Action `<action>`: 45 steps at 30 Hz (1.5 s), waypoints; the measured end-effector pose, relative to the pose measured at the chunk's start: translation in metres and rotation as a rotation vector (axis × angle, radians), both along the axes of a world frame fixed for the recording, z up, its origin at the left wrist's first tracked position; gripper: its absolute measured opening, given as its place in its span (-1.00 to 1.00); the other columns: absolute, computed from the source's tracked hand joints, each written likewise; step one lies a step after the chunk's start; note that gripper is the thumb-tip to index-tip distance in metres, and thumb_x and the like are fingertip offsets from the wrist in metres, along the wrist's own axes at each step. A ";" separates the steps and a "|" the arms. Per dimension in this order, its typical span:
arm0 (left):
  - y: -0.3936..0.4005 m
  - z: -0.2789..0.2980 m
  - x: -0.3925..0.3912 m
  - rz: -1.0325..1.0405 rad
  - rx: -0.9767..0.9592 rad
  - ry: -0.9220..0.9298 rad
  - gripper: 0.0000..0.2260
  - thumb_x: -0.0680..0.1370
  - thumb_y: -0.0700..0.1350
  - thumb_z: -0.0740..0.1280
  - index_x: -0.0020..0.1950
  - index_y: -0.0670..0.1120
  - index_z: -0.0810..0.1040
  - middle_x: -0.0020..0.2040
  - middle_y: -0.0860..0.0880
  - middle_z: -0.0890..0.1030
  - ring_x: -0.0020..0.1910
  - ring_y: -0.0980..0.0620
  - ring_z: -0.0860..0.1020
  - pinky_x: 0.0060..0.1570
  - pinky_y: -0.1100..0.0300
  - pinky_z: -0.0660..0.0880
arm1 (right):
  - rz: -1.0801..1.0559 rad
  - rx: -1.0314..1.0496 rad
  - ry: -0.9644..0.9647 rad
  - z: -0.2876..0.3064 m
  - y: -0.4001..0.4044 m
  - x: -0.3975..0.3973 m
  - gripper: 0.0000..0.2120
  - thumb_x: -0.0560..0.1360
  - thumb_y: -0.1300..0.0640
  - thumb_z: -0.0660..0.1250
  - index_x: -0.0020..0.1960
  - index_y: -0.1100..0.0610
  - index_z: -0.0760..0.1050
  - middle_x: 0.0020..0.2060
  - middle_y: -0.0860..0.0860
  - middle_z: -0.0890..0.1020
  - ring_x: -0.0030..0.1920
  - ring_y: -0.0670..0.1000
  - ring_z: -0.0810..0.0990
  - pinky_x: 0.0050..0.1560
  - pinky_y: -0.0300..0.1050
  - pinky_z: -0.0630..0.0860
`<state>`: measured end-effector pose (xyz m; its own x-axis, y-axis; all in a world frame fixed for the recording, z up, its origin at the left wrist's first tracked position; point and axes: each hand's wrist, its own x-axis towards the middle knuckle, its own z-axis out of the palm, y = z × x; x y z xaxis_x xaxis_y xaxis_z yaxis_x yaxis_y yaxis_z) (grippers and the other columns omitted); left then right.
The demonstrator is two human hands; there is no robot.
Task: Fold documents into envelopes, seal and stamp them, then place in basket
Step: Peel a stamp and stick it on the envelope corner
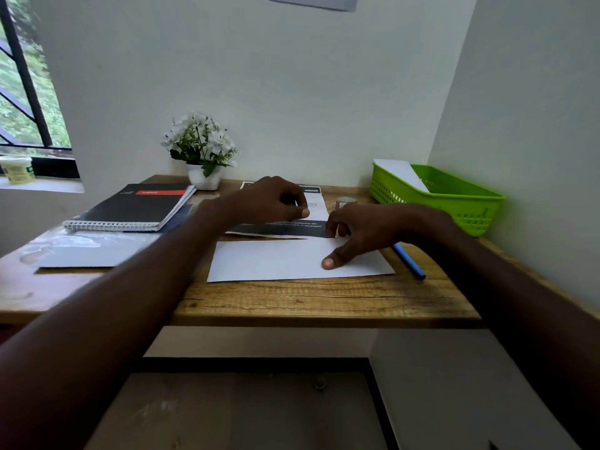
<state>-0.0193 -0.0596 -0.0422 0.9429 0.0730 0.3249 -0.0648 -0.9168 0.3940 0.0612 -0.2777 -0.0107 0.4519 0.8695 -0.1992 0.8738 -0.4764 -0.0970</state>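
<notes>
L hand (276,198) curled, fingers pinching printed doc (285,227) at far edge | R hand (354,230) thumb pressed on white envelope (292,259), fingers curled at doc's R end | both mid-surface (292,300) | green basket (454,198) far R w/ one envelope inside

Looks like a little home-office corner: wooden surface (292,300) against the wall, spiral notebook (136,206), potted flowers (201,151), green basket (454,196), window (26,92).
</notes>
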 end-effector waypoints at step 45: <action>-0.056 0.121 0.102 -0.114 -1.496 -0.766 -0.83 0.56 -0.49 0.33 -0.03 -0.24 0.60 -0.14 -0.21 0.64 -0.17 -0.09 0.65 -0.09 0.13 0.68 | -0.529 1.468 -0.291 0.056 -0.080 0.104 -0.82 0.43 -0.04 0.39 0.00 -0.07 0.69 -0.10 -0.12 0.73 0.00 -0.01 0.69 0.05 -0.04 0.59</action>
